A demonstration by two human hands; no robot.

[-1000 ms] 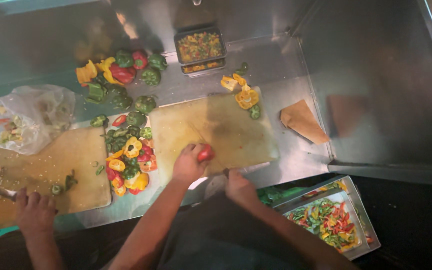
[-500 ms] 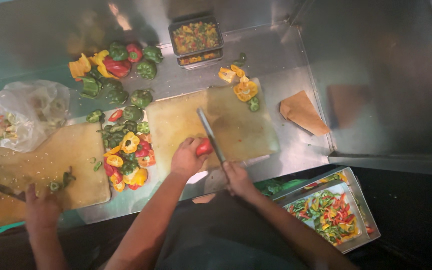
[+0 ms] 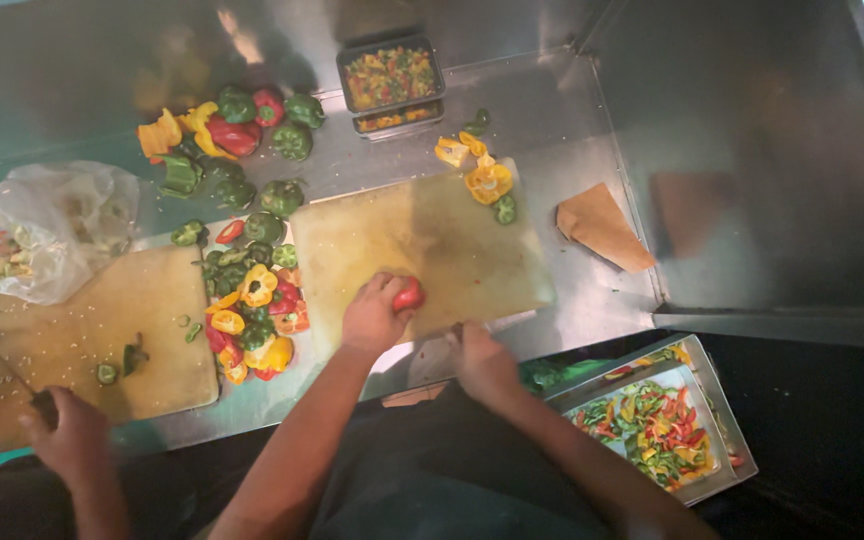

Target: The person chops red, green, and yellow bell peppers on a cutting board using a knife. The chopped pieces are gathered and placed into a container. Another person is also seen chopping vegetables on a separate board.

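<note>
Left hand (image 3: 374,318) grip pinching small red pepper piece (image 3: 409,295) on pale yellow cutting board (image 3: 432,245); right hand (image 3: 482,362) just beside at near board edge, grip state unclear.

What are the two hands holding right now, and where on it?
The left hand presses a red pepper piece against the cutting board, fingers over its top. The right hand is at the board's near edge; any hold cannot be told.

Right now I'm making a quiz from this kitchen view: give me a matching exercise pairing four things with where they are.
Things:
1. small red pepper piece
2. clear crumpled plastic bag
3. folded brown paper
4. metal tray of sliced peppers

Places:
A. below the counter's edge, far right
B. under the left hand
C. counter, right of the middle cutting board
D. far left of the counter

Pairs: 1-B, 2-D, 3-C, 4-A
</note>
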